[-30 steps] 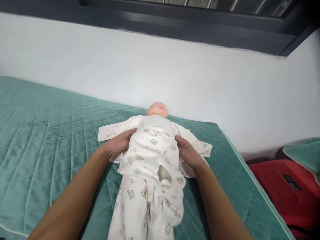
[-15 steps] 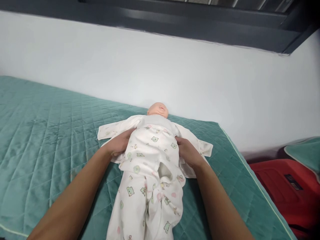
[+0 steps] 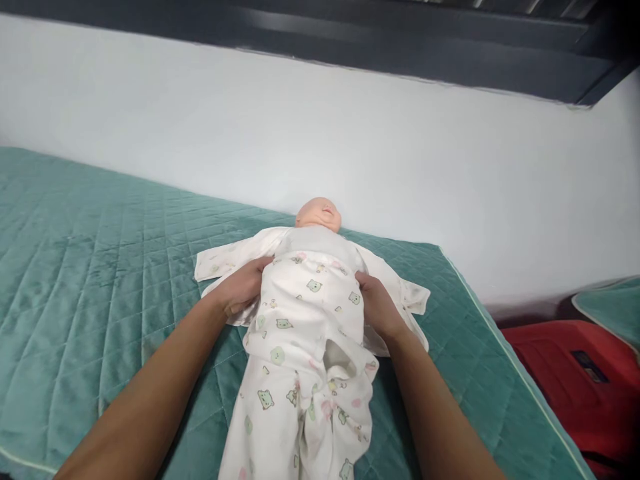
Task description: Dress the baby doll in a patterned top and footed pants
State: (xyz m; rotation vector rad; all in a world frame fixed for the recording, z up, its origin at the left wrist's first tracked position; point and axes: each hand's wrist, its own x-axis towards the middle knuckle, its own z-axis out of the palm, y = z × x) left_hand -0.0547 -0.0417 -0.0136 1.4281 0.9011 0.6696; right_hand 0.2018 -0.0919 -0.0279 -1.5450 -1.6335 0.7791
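A baby doll (image 3: 317, 213) lies on its back on a green quilted bed cover (image 3: 125, 267), its head towards the wall. White baby pants (image 3: 305, 300) printed with green bears cover its legs and reach high over its belly. Beneath it a white baby shirt (image 3: 240, 253) is spread open, sleeves out to both sides. My left hand (image 3: 245, 287) is closed on the left side of the pants near the waistband. On the opposite side my right hand (image 3: 377, 303) pinches the pants' edge. The fingertips of both hands are partly hidden by cloth.
A white wall (image 3: 300, 133) stands behind the bed, with a dark window frame (image 3: 350, 40) above it. Right of the bed's edge is a red chair-like object (image 3: 565, 380), with green cloth (image 3: 610, 307) on it.
The pants' waist sits slightly more to the right and looks a little fuller between my hands. My right hand has shifted slightly right. The view has also moved a little.
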